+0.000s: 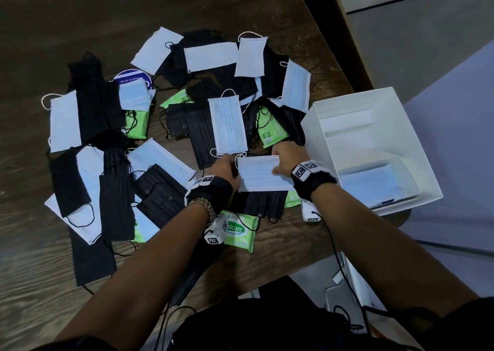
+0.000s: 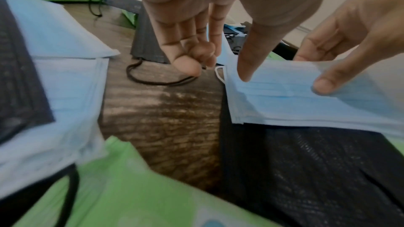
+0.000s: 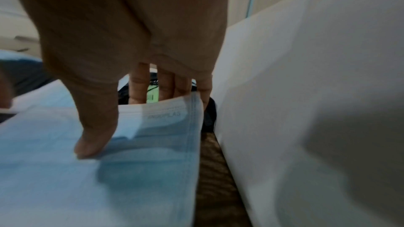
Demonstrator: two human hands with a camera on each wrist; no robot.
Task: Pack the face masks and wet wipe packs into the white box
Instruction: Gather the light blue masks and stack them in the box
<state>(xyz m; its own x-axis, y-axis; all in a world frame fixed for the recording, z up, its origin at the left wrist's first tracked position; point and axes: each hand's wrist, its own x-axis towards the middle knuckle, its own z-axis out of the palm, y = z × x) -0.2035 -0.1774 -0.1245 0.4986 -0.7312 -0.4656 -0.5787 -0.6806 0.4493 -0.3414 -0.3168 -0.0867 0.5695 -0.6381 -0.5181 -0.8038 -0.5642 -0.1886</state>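
Both my hands hold one light blue face mask (image 1: 263,173) flat, just above the pile near the table's front. My left hand (image 1: 235,169) pinches its left end, thumb on top (image 2: 247,68). My right hand (image 1: 278,165) pinches its right end, thumb on top (image 3: 94,135) and fingers (image 3: 166,89) behind the far edge. The white box (image 1: 315,126) stands open just right of my right hand, with light blue masks (image 1: 371,185) lying in it. Several blue and black masks and green wet wipe packs (image 1: 238,230) (image 1: 270,131) lie spread over the table.
The dark wooden table (image 1: 32,257) ends close behind and right of the box, with pale floor beyond. A black mask (image 1: 263,201) lies under the held one. A round purple pack (image 1: 131,79) sits at the back left. The box wall (image 3: 306,110) is right beside my right hand.
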